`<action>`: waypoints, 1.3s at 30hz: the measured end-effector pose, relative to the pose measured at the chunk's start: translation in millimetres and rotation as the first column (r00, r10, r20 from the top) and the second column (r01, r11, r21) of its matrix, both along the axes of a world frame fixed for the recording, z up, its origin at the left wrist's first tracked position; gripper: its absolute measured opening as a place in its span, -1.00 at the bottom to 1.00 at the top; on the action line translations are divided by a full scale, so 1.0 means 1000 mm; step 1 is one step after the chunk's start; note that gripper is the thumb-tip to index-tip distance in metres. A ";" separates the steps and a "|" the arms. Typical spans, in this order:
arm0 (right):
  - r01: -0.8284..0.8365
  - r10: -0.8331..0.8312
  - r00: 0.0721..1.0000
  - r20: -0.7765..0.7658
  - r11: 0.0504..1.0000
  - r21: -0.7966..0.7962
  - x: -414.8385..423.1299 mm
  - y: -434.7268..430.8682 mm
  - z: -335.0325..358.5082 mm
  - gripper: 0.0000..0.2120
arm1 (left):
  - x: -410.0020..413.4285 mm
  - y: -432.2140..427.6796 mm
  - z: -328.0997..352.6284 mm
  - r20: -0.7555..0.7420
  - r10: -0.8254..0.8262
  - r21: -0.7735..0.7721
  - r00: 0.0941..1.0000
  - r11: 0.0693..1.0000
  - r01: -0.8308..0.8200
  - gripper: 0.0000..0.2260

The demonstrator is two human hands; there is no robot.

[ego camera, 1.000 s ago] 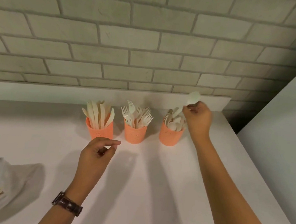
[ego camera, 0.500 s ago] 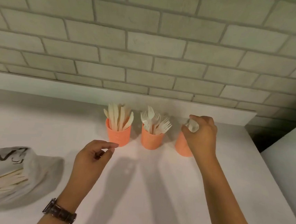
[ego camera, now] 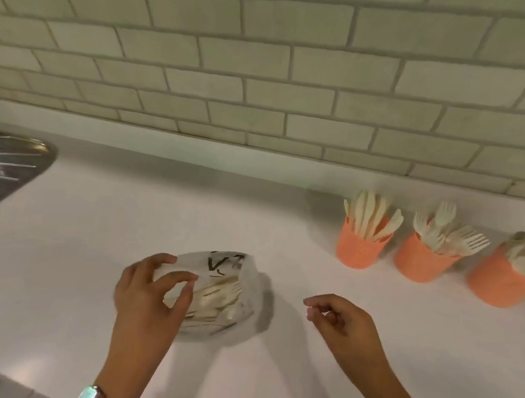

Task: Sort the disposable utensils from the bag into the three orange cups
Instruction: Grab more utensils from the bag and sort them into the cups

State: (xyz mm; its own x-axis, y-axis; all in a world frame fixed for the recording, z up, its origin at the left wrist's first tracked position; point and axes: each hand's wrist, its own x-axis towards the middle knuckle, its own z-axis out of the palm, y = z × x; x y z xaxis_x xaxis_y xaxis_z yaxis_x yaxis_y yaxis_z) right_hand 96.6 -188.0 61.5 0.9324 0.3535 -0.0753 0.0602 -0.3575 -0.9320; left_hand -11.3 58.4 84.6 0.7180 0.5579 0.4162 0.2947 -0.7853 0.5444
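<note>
A clear plastic bag (ego camera: 229,292) with black print lies on the white counter, with several pale utensils inside. My left hand (ego camera: 149,297) rests on the bag's left end, fingers spread over it. My right hand (ego camera: 342,325) hovers just right of the bag, empty, fingers loosely curled. Three orange cups stand at the right: the left cup (ego camera: 360,250) holds knives, the middle cup (ego camera: 420,262) holds forks, the right cup (ego camera: 503,283) holds spoons and is partly cut off by the frame edge.
A metal sink (ego camera: 4,170) with a wire rack sits at the far left. A tiled wall (ego camera: 267,71) runs behind the white counter (ego camera: 157,208). The counter's front edge shows at the bottom left.
My view has swung left. My right hand let go of the spoon at the right cup and came back toward the bag. My left hand moved onto the bag.
</note>
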 end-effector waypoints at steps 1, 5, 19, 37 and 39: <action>-0.002 0.002 1.000 -0.003 1.000 0.012 -0.007 0.016 -0.002 -0.77 | -0.005 0.013 -0.001 -0.018 0.048 0.029 0.999 0.998 -0.048 -0.91; 0.050 -0.048 0.991 0.125 0.999 -0.014 -0.024 0.075 -0.008 -0.74 | -0.006 0.054 -0.014 -0.223 0.035 -0.035 0.974 0.998 -0.044 -0.85; -0.116 0.219 0.953 0.208 0.901 -0.418 -0.039 0.121 0.005 -0.19 | -0.014 0.078 0.000 -0.434 -0.396 -0.260 0.809 0.915 0.308 -0.10; -0.138 0.208 0.972 0.108 0.881 -0.452 -0.029 0.103 0.001 -0.27 | 0.048 0.033 -0.015 -0.648 -0.513 -0.247 0.563 0.841 0.482 -0.45; -0.125 0.215 0.967 0.136 0.867 -0.482 -0.028 0.102 0.001 -0.28 | 0.066 0.030 -0.022 -0.756 -0.484 -0.243 0.441 0.833 0.497 -0.55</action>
